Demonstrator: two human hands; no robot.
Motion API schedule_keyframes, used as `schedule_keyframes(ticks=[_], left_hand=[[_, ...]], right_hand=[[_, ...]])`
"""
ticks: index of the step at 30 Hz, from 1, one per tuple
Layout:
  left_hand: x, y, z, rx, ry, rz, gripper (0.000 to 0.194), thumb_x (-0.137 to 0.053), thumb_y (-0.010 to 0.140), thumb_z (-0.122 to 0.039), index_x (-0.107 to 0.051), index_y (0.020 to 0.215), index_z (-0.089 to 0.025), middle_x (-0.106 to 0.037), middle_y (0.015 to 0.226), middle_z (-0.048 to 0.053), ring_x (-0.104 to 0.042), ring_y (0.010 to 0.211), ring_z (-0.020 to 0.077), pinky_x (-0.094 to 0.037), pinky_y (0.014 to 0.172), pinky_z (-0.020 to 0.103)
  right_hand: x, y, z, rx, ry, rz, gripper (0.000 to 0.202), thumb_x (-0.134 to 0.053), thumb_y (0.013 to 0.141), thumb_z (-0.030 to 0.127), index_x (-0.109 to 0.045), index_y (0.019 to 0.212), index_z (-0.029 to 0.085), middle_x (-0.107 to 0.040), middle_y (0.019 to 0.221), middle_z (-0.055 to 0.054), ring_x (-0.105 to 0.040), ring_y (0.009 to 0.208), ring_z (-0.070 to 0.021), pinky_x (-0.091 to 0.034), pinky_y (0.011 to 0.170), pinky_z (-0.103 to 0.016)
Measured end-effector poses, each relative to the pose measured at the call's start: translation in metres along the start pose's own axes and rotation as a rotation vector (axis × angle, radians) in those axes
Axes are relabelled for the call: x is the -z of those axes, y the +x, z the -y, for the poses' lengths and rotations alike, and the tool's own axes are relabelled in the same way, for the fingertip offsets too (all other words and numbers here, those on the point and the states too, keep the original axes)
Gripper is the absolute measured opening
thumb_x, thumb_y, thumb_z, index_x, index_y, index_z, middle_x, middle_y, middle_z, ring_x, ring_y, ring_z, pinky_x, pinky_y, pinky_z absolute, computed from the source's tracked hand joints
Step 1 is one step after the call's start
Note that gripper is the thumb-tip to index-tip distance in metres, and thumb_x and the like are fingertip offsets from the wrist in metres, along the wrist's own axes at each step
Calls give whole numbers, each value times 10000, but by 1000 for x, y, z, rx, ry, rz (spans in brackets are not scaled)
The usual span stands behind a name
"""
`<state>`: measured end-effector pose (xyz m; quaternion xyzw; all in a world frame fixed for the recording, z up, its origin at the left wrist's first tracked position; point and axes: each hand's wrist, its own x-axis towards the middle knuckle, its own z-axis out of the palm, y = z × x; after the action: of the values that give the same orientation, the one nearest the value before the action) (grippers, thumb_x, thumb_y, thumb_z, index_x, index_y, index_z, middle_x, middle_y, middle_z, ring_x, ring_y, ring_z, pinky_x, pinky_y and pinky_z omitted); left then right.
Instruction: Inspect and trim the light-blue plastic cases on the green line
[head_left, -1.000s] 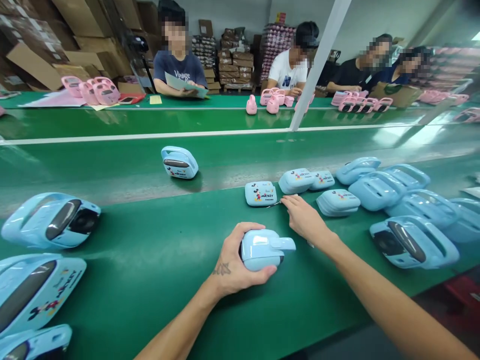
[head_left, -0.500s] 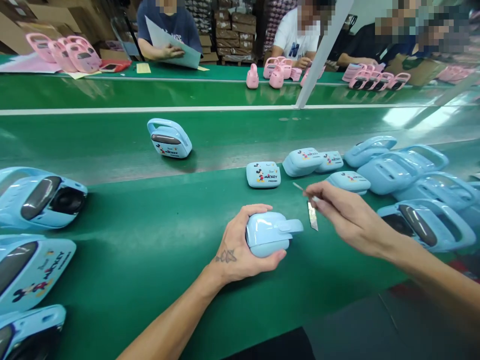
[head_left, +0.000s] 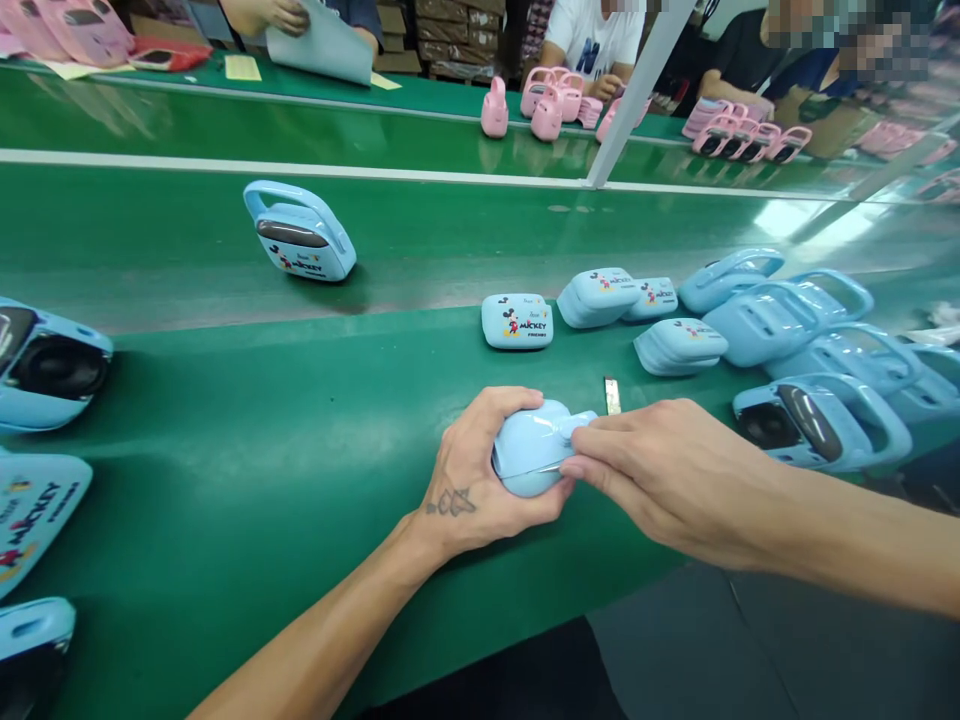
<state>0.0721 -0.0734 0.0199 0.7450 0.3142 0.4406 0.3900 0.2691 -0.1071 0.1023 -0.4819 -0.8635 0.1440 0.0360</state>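
Observation:
My left hand [head_left: 480, 470] is wrapped round a light-blue portable speaker [head_left: 531, 440], seen end-on with its handle pointing right. My right hand [head_left: 645, 460] is closed in a pinch at the speaker's right side. Between its fingers is a thin, light, blade-like tool [head_left: 551, 468], its tip at the seam of the case. Most of this tool is hidden by the fingers. On the table just beyond my right hand lies a flat silvery strip [head_left: 613, 395], partly covered. A blue printed panel [head_left: 517, 322] lies flat behind the speaker.
Stacks of blue panels [head_left: 681, 345] and several blue speakers [head_left: 825, 425] lie to the right. More speakers [head_left: 56, 365] line the left edge; one [head_left: 304, 235] stands on the green belt [head_left: 420, 230]. Across it, people handle pink speakers [head_left: 547, 115] beside a slanting post [head_left: 634, 95].
My right hand has moved left and down, bringing the thin tool from above the table to the seam of the speaker. My left hand keeps its grip. The view has tilted down.

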Motion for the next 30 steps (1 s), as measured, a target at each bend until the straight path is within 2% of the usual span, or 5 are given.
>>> schedule_keyframes(ticks=[12,16,23,30], left_hand=[[-2,0,0,-8,-13,9,575,-809,672,-305,-546,1183,-272,-685,1191,64,-682,1073,267,-542,933,411],[-2,0,0,-32,-11,4,568,-807,673,-293,-551,1179,-261,-686,1189,68,-683,1071,266,-543,934,406],[-1,1,1,-61,20,34,559,-793,692,-298,-535,1186,-273,-682,1186,50,-678,1067,252,-540,926,392],[-1,1,1,-125,60,61,561,-789,701,-289,-519,1192,-265,-667,1190,55,-663,1076,241,-533,936,385]], right_hand=[[5,5,-1,32,-60,111,432,-405,1034,405,-545,660,238,-628,584,-12,-515,474,-163,-218,523,-329],[9,6,3,26,-153,178,428,-376,1042,372,-563,684,232,-652,604,-30,-562,493,-183,-202,522,-343],[26,20,21,-100,-431,386,452,-394,1019,408,-653,698,222,-713,652,-72,-639,517,-242,-127,520,-355],[35,25,31,-83,-547,483,500,-381,1023,359,-648,625,221,-701,610,-111,-672,525,-297,-132,472,-351]])
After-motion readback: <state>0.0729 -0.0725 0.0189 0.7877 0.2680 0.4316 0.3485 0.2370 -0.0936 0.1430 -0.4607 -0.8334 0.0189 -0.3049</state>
